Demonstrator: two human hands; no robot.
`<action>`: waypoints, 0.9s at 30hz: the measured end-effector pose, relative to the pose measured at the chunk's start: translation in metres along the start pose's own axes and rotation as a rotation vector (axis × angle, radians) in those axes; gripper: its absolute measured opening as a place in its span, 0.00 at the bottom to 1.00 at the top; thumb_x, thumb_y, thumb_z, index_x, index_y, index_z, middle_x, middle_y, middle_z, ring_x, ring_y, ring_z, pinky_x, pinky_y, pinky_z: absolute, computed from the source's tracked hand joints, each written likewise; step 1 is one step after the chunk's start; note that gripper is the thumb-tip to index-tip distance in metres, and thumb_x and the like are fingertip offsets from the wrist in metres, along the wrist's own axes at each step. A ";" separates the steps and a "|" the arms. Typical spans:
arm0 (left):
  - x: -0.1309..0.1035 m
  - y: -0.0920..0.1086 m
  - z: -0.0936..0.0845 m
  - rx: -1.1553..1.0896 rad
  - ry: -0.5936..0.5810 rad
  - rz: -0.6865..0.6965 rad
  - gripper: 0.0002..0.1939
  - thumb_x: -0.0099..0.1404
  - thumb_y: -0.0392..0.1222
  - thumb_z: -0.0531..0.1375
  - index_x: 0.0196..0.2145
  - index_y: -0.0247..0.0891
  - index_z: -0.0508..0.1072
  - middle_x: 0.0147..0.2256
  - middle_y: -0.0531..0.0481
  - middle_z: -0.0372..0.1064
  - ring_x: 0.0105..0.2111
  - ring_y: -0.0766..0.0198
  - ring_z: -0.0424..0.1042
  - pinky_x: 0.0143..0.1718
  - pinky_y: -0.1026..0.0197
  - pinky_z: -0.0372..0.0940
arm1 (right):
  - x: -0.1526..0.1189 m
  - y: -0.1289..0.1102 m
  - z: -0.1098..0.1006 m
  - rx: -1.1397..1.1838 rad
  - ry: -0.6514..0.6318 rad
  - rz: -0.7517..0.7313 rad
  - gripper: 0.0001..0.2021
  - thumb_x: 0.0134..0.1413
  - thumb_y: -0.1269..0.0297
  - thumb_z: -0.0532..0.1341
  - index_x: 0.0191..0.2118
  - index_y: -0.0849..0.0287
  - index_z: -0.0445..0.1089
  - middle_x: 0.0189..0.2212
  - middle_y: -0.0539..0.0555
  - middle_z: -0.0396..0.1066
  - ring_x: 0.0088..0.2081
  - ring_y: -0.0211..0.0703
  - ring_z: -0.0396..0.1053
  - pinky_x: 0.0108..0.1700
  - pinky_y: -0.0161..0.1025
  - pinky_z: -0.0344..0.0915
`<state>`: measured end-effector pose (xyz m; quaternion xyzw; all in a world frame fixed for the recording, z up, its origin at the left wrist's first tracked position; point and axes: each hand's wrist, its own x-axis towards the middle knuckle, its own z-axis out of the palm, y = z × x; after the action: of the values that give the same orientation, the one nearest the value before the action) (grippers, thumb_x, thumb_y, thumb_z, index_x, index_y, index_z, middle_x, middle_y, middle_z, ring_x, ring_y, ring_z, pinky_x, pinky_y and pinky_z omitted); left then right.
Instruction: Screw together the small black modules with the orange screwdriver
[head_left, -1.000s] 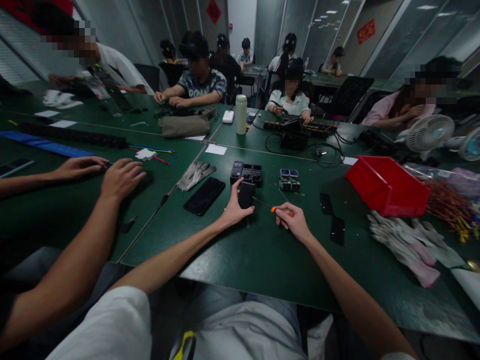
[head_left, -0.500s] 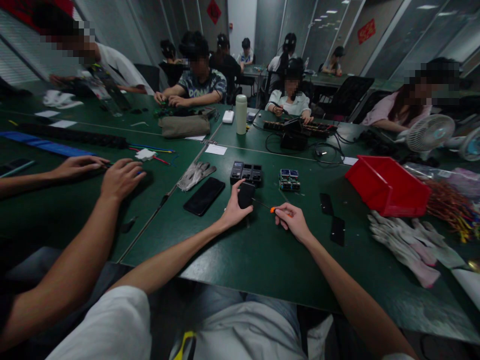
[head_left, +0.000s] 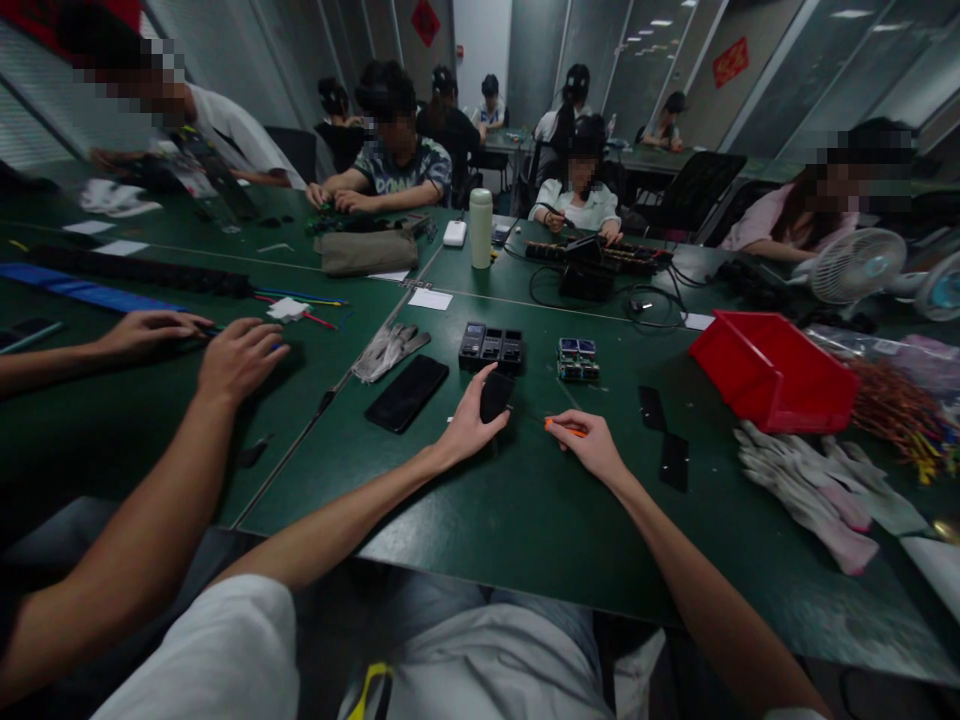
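The shirt (head_left: 495,670) is pale grey and creased, with a short left sleeve (head_left: 217,645). The trousers (head_left: 442,592) are faded blue (denim, by the look of them). The 2 hands, left hand (head_left: 472,425) and right hand (head_left: 594,445), are bare.

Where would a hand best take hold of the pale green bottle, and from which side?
Probably around the middle of the pale green bottle, coming in level from the wearer's side: it stands upright, its body is slim and looks round, and the small white box lies close on its left.
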<state>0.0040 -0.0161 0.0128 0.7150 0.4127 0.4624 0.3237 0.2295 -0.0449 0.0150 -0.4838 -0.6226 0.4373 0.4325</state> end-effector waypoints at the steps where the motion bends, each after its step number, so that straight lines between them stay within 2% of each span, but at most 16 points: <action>1: 0.000 0.000 0.000 0.000 -0.001 0.000 0.38 0.57 0.40 0.59 0.62 0.42 0.47 0.55 0.43 0.55 0.53 0.55 0.59 0.57 0.50 0.52 | 0.000 0.000 0.000 -0.009 0.014 -0.009 0.13 0.46 0.55 0.64 0.32 0.61 0.74 0.24 0.52 0.70 0.21 0.35 0.62 0.23 0.34 0.61; 4: 0.000 -0.001 0.001 0.002 0.003 -0.005 0.38 0.57 0.39 0.59 0.62 0.41 0.47 0.55 0.42 0.55 0.54 0.54 0.59 0.58 0.50 0.51 | -0.001 0.003 0.001 -0.049 0.046 -0.041 0.13 0.45 0.54 0.65 0.32 0.60 0.74 0.30 0.55 0.74 0.24 0.38 0.66 0.27 0.38 0.65; 9: 0.000 -0.001 0.000 -0.006 -0.007 -0.013 0.38 0.57 0.39 0.59 0.61 0.41 0.47 0.55 0.42 0.55 0.54 0.54 0.58 0.58 0.49 0.51 | -0.002 0.006 -0.001 -0.109 0.069 -0.102 0.12 0.46 0.54 0.65 0.32 0.58 0.75 0.33 0.55 0.76 0.35 0.46 0.71 0.40 0.46 0.68; 13: 0.001 0.000 0.000 -0.012 -0.020 -0.037 0.37 0.57 0.40 0.59 0.61 0.41 0.47 0.55 0.43 0.56 0.53 0.54 0.60 0.58 0.50 0.51 | -0.003 0.006 -0.003 -0.201 0.069 -0.177 0.11 0.48 0.55 0.63 0.34 0.57 0.75 0.33 0.54 0.76 0.34 0.47 0.72 0.39 0.46 0.69; 18: 0.001 0.001 -0.002 -0.006 -0.061 -0.105 0.36 0.57 0.41 0.59 0.61 0.41 0.49 0.52 0.45 0.59 0.49 0.55 0.63 0.55 0.52 0.55 | -0.005 0.006 -0.009 -0.460 0.033 -0.382 0.11 0.52 0.59 0.62 0.41 0.56 0.75 0.36 0.56 0.76 0.36 0.48 0.73 0.42 0.46 0.67; 21: 0.001 0.001 -0.002 -0.017 -0.057 -0.112 0.36 0.57 0.42 0.59 0.60 0.42 0.49 0.52 0.47 0.59 0.49 0.56 0.63 0.55 0.53 0.55 | -0.005 0.006 -0.012 -0.594 0.009 -0.436 0.13 0.53 0.60 0.61 0.44 0.56 0.74 0.33 0.57 0.75 0.33 0.47 0.72 0.39 0.44 0.67; 24: 0.001 -0.003 0.000 -0.041 -0.036 -0.111 0.36 0.56 0.42 0.59 0.60 0.43 0.49 0.51 0.47 0.58 0.48 0.58 0.63 0.54 0.54 0.55 | -0.006 0.005 -0.010 -0.569 0.035 -0.430 0.13 0.52 0.59 0.62 0.43 0.56 0.74 0.31 0.56 0.75 0.32 0.45 0.70 0.38 0.44 0.67; 27: 0.001 -0.007 0.003 -0.101 -0.015 -0.143 0.37 0.56 0.42 0.60 0.60 0.43 0.48 0.45 0.48 0.61 0.41 0.62 0.65 0.50 0.55 0.59 | -0.004 0.002 -0.004 -0.363 0.112 -0.322 0.13 0.50 0.58 0.63 0.42 0.56 0.73 0.33 0.55 0.74 0.34 0.45 0.71 0.40 0.44 0.67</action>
<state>0.0046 -0.0121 0.0063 0.6698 0.4363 0.4530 0.3947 0.2349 -0.0481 0.0134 -0.4717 -0.7351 0.2162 0.4363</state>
